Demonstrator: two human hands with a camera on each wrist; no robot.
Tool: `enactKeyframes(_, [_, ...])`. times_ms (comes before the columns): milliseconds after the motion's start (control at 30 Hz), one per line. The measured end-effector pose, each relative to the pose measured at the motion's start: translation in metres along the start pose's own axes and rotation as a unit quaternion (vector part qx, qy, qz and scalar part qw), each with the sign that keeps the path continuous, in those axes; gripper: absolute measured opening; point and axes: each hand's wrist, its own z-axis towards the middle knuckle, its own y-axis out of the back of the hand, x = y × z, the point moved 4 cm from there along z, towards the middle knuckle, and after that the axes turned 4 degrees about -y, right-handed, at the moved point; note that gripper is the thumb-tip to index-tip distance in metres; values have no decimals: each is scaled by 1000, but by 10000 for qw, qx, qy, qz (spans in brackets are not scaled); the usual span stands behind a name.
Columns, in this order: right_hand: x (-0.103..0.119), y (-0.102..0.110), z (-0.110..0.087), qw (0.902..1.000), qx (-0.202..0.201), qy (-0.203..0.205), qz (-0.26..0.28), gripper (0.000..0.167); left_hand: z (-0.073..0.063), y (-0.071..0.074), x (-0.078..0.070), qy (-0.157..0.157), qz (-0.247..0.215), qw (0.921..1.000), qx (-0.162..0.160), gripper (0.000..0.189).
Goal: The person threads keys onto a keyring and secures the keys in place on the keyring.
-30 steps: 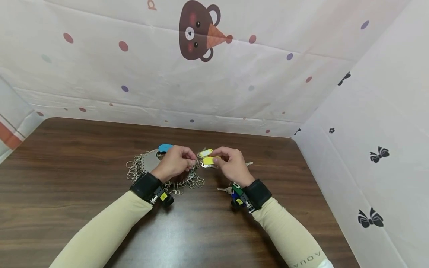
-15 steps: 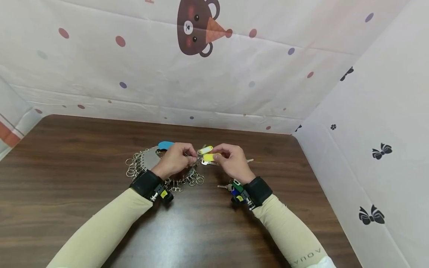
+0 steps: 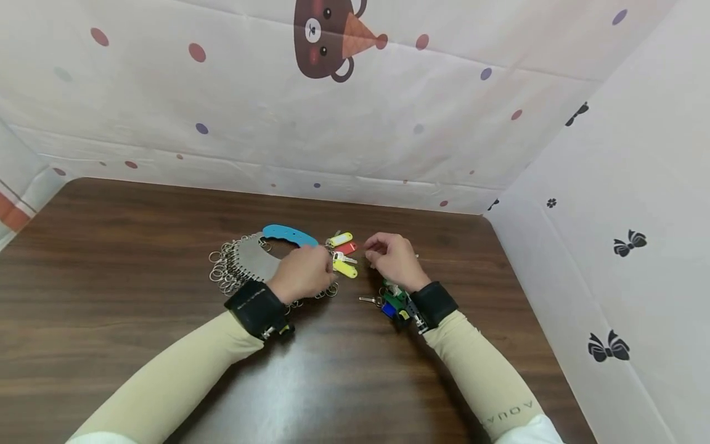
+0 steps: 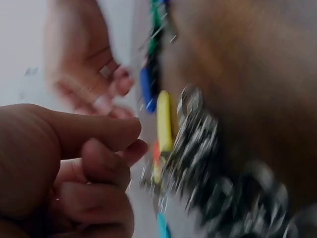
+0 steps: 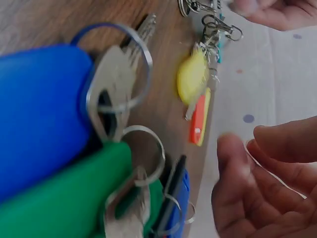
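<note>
Left hand [image 3: 302,273] curled near yellow tag [image 3: 346,269], grip unclear; right hand [image 3: 395,262] bent, empty.

Table [image 3: 138,296]: brown wood grain
Key-ring plate [image 3: 257,258]: curved metal, blue handle [image 3: 285,233], rings [image 3: 219,269] along edge
Yellow key tags [image 3: 346,269]: near plate, red key tag [image 3: 347,248] between
Blue key tag [image 3: 389,309]: beside green key tag [image 3: 394,301]

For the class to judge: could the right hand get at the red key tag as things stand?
Probably yes: the right hand looks free, and only tabletop shows between its fingers and the red key tag in the head view. The yellow tag close beside it might interfere slightly.
</note>
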Motion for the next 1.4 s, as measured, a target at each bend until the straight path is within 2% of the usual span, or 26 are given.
enactKeyframes(67, [-2, 5, -3, 9999, -61, -5, -110, 17, 3, -9, -8, 54, 328, 9993, 141, 32])
enactKeyframes(167, [-4, 12, -10, 9997, -30, -56, -252, 17, 6, -19, -14, 295, 603, 9973, 286, 25])
enactKeyframes(267, [-6, 19, -18, 9991, 39, -110, -414, 17, 7, -25, -18, 512, 644, 9959, 364, 19])
enactKeyframes(333, [-8, 24, -22, 9979, 132, -92, -628, 15, 7, -26, -18, 552, 556, 9962, 371, 20])
enactKeyframes(433, [-9, 23, -28, 9909, 582, -21, -1218, 11, 4, -22, -14, 621, 100, 9973, 377, 27])
enactKeyframes(500, [-10, 17, -30, 9795, 1022, 97, -1733, 8, -1, -15, -7, 608, -442, 9965, 358, 36])
enactKeyframes(567, [-11, 11, -32, 9670, 1367, 213, -2140, 9, -8, -8, 1, 514, -1110, 9919, 341, 45])
enactKeyframes(633, [-12, 7, -33, 9598, 1470, 320, -2369, 13, -14, -3, 8, 244, -1656, 9852, 367, 49])
enactKeyframes(667, [-13, 6, -33, 9606, 1433, 308, -2362, 16, -16, -1, 10, 123, -1911, 9805, 440, 50])
enactKeyframes(733, [-13, 7, -33, 9680, 1246, 291, -2157, 19, -19, 0, 14, -41, -2299, 9717, 540, 48])
enactKeyframes(833, [-10, 12, -33, 9827, 949, 332, -1557, 17, -23, 1, 19, -111, -2420, 9677, 695, 38])
enactKeyframes(933, [-3, 15, -34, 9916, 839, 478, -861, 16, -27, 2, 19, -173, -1895, 9770, 967, 32])
enactKeyframes(1000, [1, 16, -34, 9938, 890, 528, -418, 16, -26, 3, 15, -289, -1426, 9848, 953, 27])
enactKeyframes(1067, [4, 15, -34, 9934, 1011, 547, -2, 16, -21, 4, 9, -437, -916, 9924, 701, 27])
enactKeyframes(1133, [7, 13, -35, 9907, 1188, 552, 378, 16, -13, 2, 2, -485, -527, 9967, 394, 31])
enactKeyframes(1200, [9, 9, -35, 9869, 1353, 539, 688, 16, -6, -4, -4, -452, -134, 9985, 273, 34])
enactKeyframes(1300, [14, 5, -36, 9837, 1434, 570, 924, 14, 3, -16, -9, -290, 281, 9980, 476, 43])
enactKeyframes(1400, [18, 3, -36, 9839, 1349, 622, 997, 13, 8, -23, -11, -153, 472, 9972, 566, 43])
